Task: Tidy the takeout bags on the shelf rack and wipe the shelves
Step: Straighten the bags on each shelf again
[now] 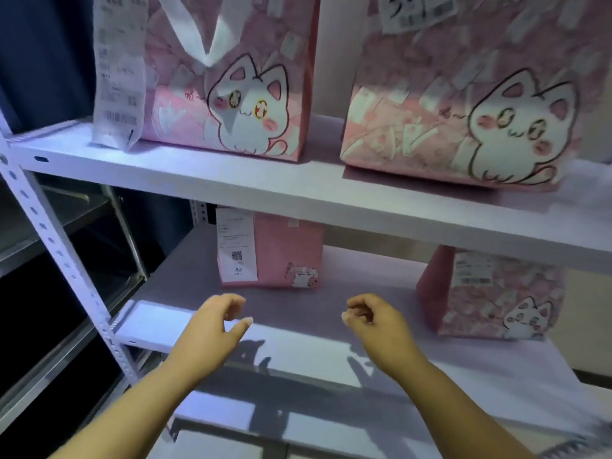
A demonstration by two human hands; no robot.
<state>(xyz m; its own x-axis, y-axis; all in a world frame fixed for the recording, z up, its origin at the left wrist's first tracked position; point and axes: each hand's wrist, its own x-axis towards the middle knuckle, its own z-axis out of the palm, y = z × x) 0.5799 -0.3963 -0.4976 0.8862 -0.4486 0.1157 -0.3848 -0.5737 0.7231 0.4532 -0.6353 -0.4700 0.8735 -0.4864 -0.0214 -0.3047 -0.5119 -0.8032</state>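
Observation:
Two large pink cat-print takeout bags stand on the upper shelf (pixel 231 180): the left bag (pixel 231 94) with a white handle and a long receipt (pixel 119 71), the right bag (pixel 463 104) beside it. On the lower shelf (pixel 298 339) a small pink bag (pixel 284 256) with a receipt stands at the back. Another pink cat bag (pixel 490 299) stands to the right. My left hand (pixel 212 326) and my right hand (pixel 377 326) hover over the lower shelf's front, fingers loosely curled, holding nothing, a little in front of the small bag.
The white rack's perforated upright post (pixel 59 256) runs down the left side. Dark metal shelving (pixel 66 226) stands beyond it at left. A dark curtain hangs at upper left. A further shelf level (pixel 231 435) shows below my arms.

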